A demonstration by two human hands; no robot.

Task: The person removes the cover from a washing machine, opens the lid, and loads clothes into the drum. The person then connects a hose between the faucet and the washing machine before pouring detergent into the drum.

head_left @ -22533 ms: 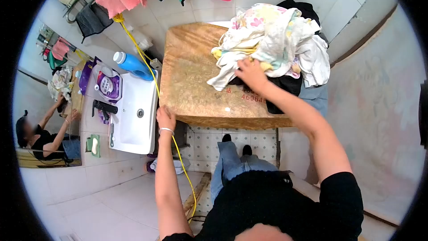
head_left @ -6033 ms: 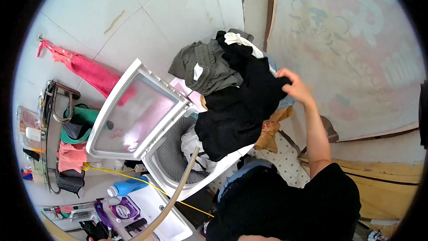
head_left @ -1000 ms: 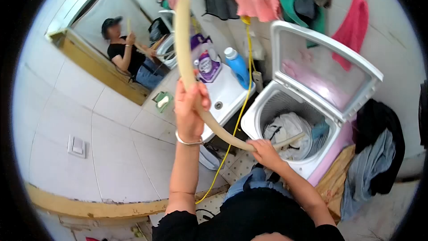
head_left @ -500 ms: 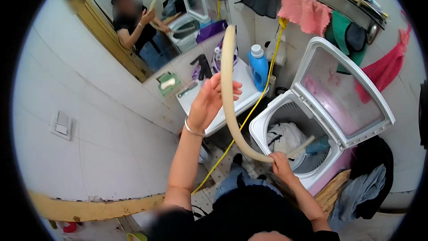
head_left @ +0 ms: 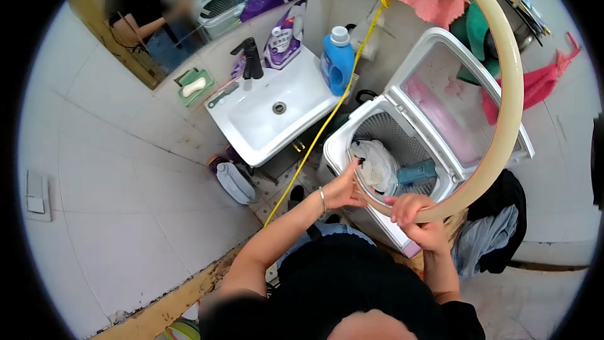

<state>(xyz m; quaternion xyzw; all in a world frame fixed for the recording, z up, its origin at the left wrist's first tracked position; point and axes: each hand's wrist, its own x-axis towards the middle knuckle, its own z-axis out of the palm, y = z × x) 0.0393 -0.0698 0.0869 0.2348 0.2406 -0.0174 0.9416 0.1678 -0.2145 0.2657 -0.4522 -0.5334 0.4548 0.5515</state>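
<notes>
Head view: the right hand [head_left: 415,213] is wrapped around a thick cream flexible hose [head_left: 512,88], which loops up before the raised lid [head_left: 448,101] of the open white washing machine [head_left: 387,230]; the left hand [head_left: 344,191] is just beside, whether gripping I cannot tell. Steady support should avoid kinks. Beyond, the purple-and-white plastic jug [head_left: 289,50] has writing too small for reading.

The left arm [head_left: 277,232] stretches far and rightward, the left hand [head_left: 343,190] spread. Just beside it, the right hand [head_left: 420,221] curls closed above a raised forearm [head_left: 441,276].
</notes>
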